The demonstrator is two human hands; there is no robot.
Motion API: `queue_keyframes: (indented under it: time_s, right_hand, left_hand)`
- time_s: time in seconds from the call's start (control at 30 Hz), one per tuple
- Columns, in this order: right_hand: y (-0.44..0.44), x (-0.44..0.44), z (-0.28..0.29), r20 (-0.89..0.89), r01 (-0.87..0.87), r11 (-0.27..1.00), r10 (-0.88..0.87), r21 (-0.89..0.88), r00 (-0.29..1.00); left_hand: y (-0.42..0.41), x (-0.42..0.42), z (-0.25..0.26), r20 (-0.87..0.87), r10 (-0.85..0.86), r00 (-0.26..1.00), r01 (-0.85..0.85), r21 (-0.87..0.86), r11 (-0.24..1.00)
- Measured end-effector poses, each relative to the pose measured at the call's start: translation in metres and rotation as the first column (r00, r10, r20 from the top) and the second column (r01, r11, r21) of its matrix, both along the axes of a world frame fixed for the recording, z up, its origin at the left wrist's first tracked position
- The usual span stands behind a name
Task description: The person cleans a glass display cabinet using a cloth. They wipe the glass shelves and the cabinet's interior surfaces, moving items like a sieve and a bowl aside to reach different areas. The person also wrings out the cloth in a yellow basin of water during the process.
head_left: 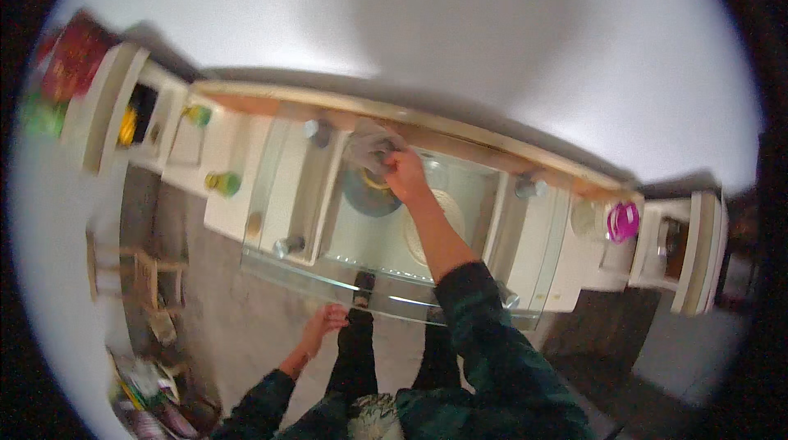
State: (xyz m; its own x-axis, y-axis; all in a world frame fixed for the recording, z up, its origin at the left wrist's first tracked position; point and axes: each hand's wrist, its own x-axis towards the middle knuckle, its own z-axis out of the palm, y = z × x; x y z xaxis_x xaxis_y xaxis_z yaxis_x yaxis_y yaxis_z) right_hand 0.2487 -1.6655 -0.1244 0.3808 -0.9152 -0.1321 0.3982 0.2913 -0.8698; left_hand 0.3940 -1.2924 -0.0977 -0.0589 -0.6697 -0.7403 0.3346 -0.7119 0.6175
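My right hand (403,172) reaches across a glass shelf (394,307) to its back edge, with a crumpled grey cloth (368,141) in its fingers. Beneath the cloth and hand, a round dark blue-grey dish (369,200) shows through the glass. A pale oval woven-looking piece (428,237) lies beside it, partly covered by my forearm. Low in front of the glass's front edge hangs my left hand (329,320), apart from everything, its fingers loosely bent and nothing seen in them.
Metal cylindrical supports (289,247) stand at the glass's corners. Green and yellow small objects (223,183) sit on the white unit's left side. A bright pink object (623,222) is at the right. Wooden chairs (157,277) and a heaped container (148,378) stand on the floor at left.
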Motion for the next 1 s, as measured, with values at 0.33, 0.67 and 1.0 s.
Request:
queue_keyframes:
  time_s: [0.33,0.67,1.0]
  right_hand:
    - [0.231,0.075,0.167,0.279,-0.632,0.605,0.578,0.484,0.767]
    - [0.47,0.048,0.143,-0.466,-0.967,0.088,0.884,0.239,-0.035]
    - [0.685,0.133,0.105,0.092,-0.69,-0.515,0.829,0.508,-0.551]
  left_hand:
    - [0.037,0.001,0.147,-0.238,0.773,0.588,-0.805,-0.267,0.53]
    - [0.241,-0.091,0.142,0.105,0.902,0.418,-0.868,-0.245,0.431]
    - [0.483,-0.09,0.14,0.104,0.994,-0.028,-0.976,-0.22,-0.005]
